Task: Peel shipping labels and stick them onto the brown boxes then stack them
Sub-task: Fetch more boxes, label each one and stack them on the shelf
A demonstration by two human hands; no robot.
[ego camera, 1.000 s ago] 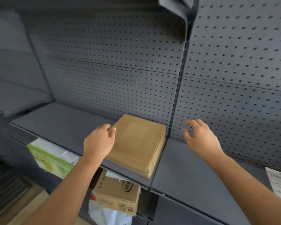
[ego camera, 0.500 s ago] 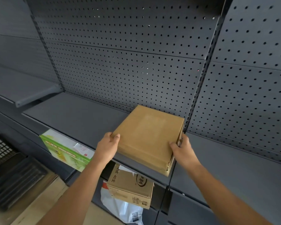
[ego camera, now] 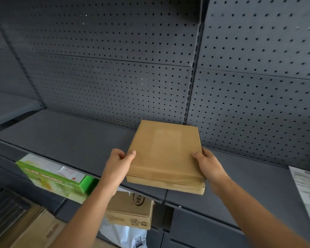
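A flat brown box (ego camera: 166,154) is held over the front of the dark grey shelf (ego camera: 70,138), with its near edge past the shelf's front lip. My left hand (ego camera: 119,163) grips its left side, thumb on top. My right hand (ego camera: 208,162) grips its right side, thumb on the top face. The box's top is bare cardboard with a faint paler rectangle. A sheet of shipping labels (ego camera: 308,187) lies on the shelf at the far right edge of view, partly cut off.
A grey pegboard wall (ego camera: 115,77) backs the shelf. Below the shelf sit a green and white carton (ego camera: 52,178), a printed brown carton (ego camera: 131,210), a white plastic bag (ego camera: 125,237) and another cardboard box (ego camera: 34,231) at the bottom left.
Both hands went from hovering beside the box to gripping its sides. The box has been drawn forward and lifted off the shelf, toward me.
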